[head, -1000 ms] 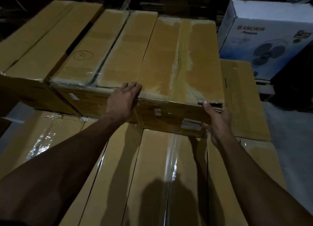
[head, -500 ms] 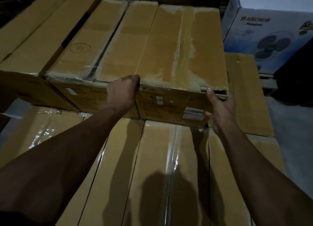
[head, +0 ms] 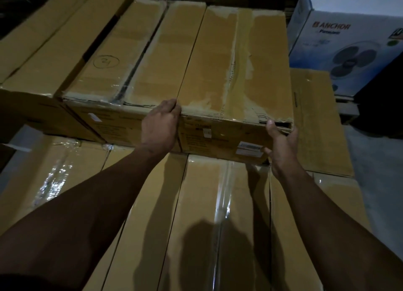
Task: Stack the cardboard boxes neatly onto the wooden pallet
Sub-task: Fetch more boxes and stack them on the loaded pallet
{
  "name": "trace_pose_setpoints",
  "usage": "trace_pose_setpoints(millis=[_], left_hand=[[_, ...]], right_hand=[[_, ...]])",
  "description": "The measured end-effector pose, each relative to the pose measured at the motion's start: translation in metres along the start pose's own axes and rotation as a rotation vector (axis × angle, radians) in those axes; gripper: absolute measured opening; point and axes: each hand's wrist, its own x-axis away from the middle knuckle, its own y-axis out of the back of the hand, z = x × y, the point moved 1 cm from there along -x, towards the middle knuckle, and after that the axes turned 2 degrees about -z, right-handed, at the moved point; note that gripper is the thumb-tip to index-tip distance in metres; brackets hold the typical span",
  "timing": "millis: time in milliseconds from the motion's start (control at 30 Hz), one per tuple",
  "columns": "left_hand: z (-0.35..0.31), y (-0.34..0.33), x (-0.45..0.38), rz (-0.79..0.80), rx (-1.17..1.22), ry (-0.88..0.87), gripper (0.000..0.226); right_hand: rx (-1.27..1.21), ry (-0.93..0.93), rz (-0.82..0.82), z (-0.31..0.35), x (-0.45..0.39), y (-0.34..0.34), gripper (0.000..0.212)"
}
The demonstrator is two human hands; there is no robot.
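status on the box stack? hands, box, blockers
Left hand grips the box at its near top edge. Right hand grips its near right corner. Box sits on the lower layer. No blocker seen.

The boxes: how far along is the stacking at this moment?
Done: a lower layer of boxes lies in rows, with second-layer boxes beside. In hand: the left hand and right hand hold the worn box at its near edge. Left: squaring it; the pallet itself is hidden.
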Motion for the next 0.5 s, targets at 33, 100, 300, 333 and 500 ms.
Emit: trace_pose_setpoints(millis=[33, 100, 300, 333, 500], left_hand=[[0.001, 0.000, 0.000, -0.001, -0.002, -0.001, 0.044], [0.000, -0.001, 0.000, -0.002, -0.003, 0.000, 0.044], [-0.003, 0.001, 0.001, 0.069, -0.023, 0.012, 0.060], [-0.004, 0.003, 0.001, 0.099, -0.026, 0.013, 0.065], [-0.013, 0.024, 0.010, 0.370, -0.108, 0.041, 0.086]], right_hand=[[0.001, 0.005, 0.000, 0.000, 0.000, 0.000, 0.072], [0.007, 0.012, 0.003, -0.001, -0.004, 0.001, 0.072], [0.048, -0.004, 0.002, -0.001, -0.006, -0.002, 0.072], [0.056, -0.016, 0.001, 0.002, -0.004, -0.002, 0.071], [0.151, -0.031, 0.016, 0.009, 0.033, 0.013, 0.061]])
